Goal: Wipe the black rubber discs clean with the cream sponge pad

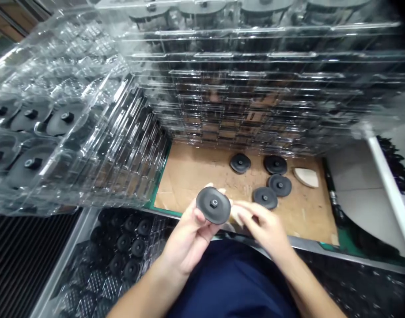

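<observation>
A dark disc (205,212) sits hub-up in the left hand (193,236).

Charcoal-black disc (213,206), silvery hub tip (214,202), dark-speckled tan cardboard (189,168), cream wedge (306,177), green table surface (350,243), navy clothing (228,278)

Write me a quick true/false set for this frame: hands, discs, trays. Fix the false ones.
1. The left hand holds a dark disc. True.
2. A pale wedge-shaped piece lies on the cardboard, right of the loose discs. True.
3. Six loose discs lie on the cardboard. False: four do.
4. The right hand lies flat on the cardboard. False: it is raised, close beside the held disc.
5. Clear plastic trays are stacked beyond the cardboard. True.
6. The held disc's hub faces away from the camera. False: it faces the camera.
</observation>
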Available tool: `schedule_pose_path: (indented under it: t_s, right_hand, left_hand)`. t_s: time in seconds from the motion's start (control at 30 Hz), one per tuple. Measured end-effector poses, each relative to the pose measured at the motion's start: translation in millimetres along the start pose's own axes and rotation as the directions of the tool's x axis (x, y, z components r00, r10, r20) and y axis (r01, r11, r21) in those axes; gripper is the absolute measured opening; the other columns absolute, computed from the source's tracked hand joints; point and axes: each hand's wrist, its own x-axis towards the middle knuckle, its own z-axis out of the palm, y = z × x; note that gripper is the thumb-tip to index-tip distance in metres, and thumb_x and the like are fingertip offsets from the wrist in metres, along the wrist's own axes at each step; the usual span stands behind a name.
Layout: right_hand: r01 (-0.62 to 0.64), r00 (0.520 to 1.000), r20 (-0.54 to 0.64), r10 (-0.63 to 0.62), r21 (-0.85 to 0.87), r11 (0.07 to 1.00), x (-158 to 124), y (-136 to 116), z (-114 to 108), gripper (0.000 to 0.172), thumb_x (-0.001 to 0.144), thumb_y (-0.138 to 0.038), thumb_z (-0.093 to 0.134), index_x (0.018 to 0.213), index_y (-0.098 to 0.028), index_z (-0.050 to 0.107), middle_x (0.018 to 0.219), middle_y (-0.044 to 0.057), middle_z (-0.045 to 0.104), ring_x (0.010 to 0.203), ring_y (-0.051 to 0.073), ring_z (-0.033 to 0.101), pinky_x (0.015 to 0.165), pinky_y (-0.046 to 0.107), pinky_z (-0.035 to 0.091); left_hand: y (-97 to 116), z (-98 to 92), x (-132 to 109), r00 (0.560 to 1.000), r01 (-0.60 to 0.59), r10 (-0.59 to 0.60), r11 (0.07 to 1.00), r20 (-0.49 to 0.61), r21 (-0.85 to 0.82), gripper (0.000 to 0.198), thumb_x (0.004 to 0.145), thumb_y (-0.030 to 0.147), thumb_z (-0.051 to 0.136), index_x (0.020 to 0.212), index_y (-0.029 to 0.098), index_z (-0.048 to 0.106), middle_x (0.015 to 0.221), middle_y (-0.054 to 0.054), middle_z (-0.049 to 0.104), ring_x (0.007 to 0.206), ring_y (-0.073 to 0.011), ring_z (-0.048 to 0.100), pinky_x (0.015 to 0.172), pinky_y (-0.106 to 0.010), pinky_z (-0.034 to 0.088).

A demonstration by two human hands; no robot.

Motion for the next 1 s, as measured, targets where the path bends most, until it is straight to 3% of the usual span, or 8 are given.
schedule_pose_path:
  t_s: [0.13,0.23,0.37,0.53,0.67,0.8,0.93,1.0]
  right_hand:
    - [0.318,0.933,-0.165,-0.321,-0.043,0.947,7.0,-68.6,-11.1,0.026,0.091,-0.023,0.052,0.115,-0.022,0.064,0.114,0.004,0.070,0.098,0.018,0.066,0.085,0.030,0.052]
    - [0.555,0.830,-0.027,-0.557,-0.060,0.830,5.3,-100.2,-7.7,0.026,0.091,-0.013,0.048,0.111,-0.014,0.064,0.104,0.007,0.073,0.090,0.018,0.067,0.080,0.030,0.051]
    - [0.292,0.947,0.125,-0.295,0.044,0.955,-6.8,-78.4,-13.7,0.020,0.091,-0.019,0.051,0.100,-0.018,0.069,0.096,0.004,0.074,0.086,0.017,0.069,0.072,0.026,0.053]
    - [-0.011,0.999,-0.041,0.012,0.029,1.000,-19.3,-43.8,-37.2,0.021,0.089,-0.033,0.056,0.099,-0.022,0.070,0.100,0.003,0.074,0.090,0.021,0.069,0.075,0.029,0.056]
    - [0.235,0.946,-0.212,-0.246,-0.077,0.969,-20.5,-78.1,-33.1,0.021,0.091,-0.025,0.054,0.108,-0.024,0.066,0.105,0.003,0.072,0.092,0.018,0.067,0.073,0.028,0.053]
    - [0.585,0.801,-0.090,-0.592,-0.092,0.806,-19.2,-109.1,-14.8,0.025,0.091,-0.012,0.047,0.110,-0.010,0.063,0.095,0.009,0.072,0.082,0.018,0.064,0.077,0.032,0.050]
    - [0.542,0.829,0.178,-0.531,-0.017,0.840,-14.9,-111.0,-8.8,0.021,0.091,-0.010,0.048,0.101,-0.013,0.065,0.088,0.004,0.071,0.076,0.015,0.062,0.071,0.027,0.048]
    - [0.553,0.833,0.082,-0.547,-0.133,0.822,-11.5,-110.9,-7.8,0.023,0.092,-0.012,0.044,0.103,-0.012,0.065,0.088,0.006,0.070,0.075,0.017,0.060,0.069,0.031,0.046]
  left_hand:
    - [-5.8,7.4,-5.3,0.998,-0.052,0.049,0.995,0.033,0.087,0.055,0.058,0.034,0.086,0.109,0.022,0.069,0.110,-0.005,0.073,0.094,-0.0177,0.069,0.085,-0.026,0.055]
    - [-6.6,5.5,-9.1,0.995,-0.097,0.091,0.978,0.041,0.186,0.056,0.057,0.032,0.087,0.109,0.023,0.068,0.106,-0.005,0.073,0.094,-0.0181,0.068,0.081,-0.023,0.054]
    - [-0.9,-5.1,-11.8,0.987,-0.159,0.156,0.960,0.029,0.232,0.061,0.052,0.032,0.089,0.109,0.027,0.068,0.115,-0.004,0.070,0.096,-0.0199,0.068,0.083,-0.026,0.054]
    - [-2.1,1.0,-13.1,0.993,-0.112,0.104,0.972,0.051,0.208,0.063,0.050,0.036,0.089,0.109,0.026,0.069,0.110,-0.004,0.072,0.098,-0.0218,0.068,0.088,-0.029,0.052]
    - [-9.3,17.7,-18.2,0.995,-0.073,0.053,0.969,0.090,0.236,0.061,0.052,0.032,0.089,0.109,0.026,0.068,0.109,-0.005,0.072,0.100,-0.0243,0.067,0.091,-0.033,0.051]
    - [-6.4,14.8,-24.9,0.991,-0.072,0.040,0.963,0.128,0.259,0.053,0.061,0.034,0.084,0.111,0.026,0.068,0.111,-0.003,0.072,0.107,-0.0243,0.064,0.095,-0.031,0.049]
    - [-5.5,1.3,-25.8,0.994,-0.106,0.094,0.962,0.058,0.250,0.053,0.059,0.027,0.086,0.109,0.032,0.068,0.112,0.000,0.072,0.098,-0.0189,0.067,0.085,-0.025,0.053]
    - [-9.9,-0.1,-25.5,0.997,-0.055,0.039,0.963,0.063,0.263,0.056,0.059,0.030,0.086,0.112,0.027,0.068,0.109,-0.003,0.073,0.101,-0.0225,0.066,0.087,-0.028,0.053]
